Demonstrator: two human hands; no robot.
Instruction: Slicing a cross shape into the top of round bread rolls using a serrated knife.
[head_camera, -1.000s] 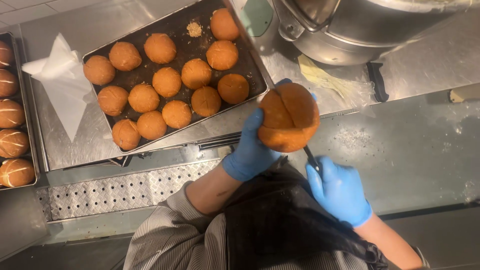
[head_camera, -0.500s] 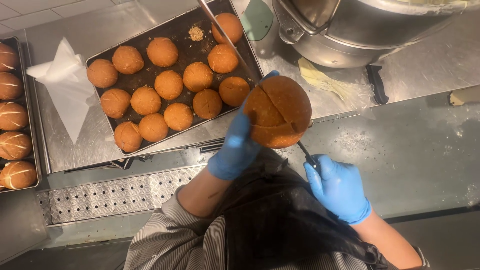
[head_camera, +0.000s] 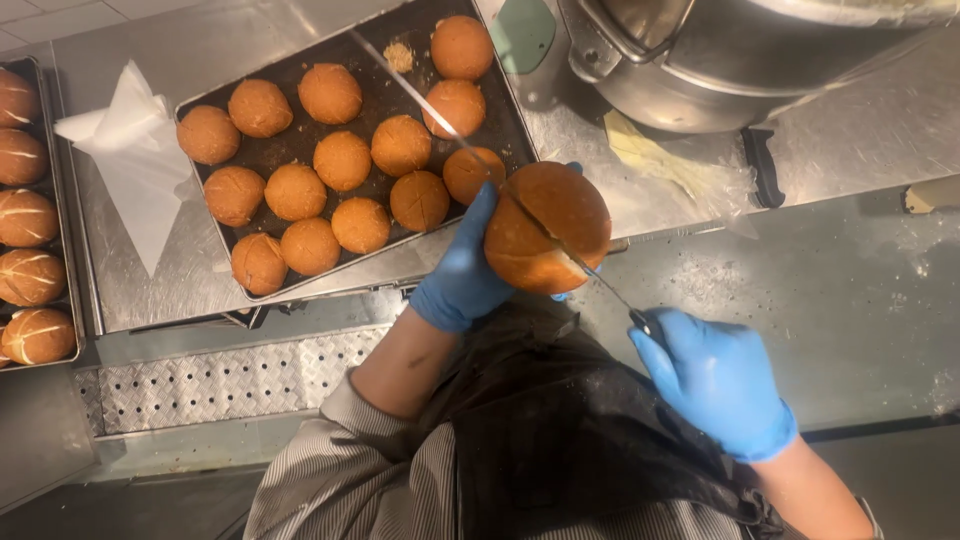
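Stainless steel surface, dull and scuffed, with a big steel pot up beyond the right grip. Dark baking tray, up-left of the left grip, carries about a dozen round, golden-brown buns; second tray at far left carries slashed buns. Crumpled white paper between the trays. Vs 0.5 s ago: knife blade has pushed further through, tip now over the tray. Left hand, blue glove, clamped on the raised bun. Right hand, gloved, closed on the knife handle just below-right of the bun.
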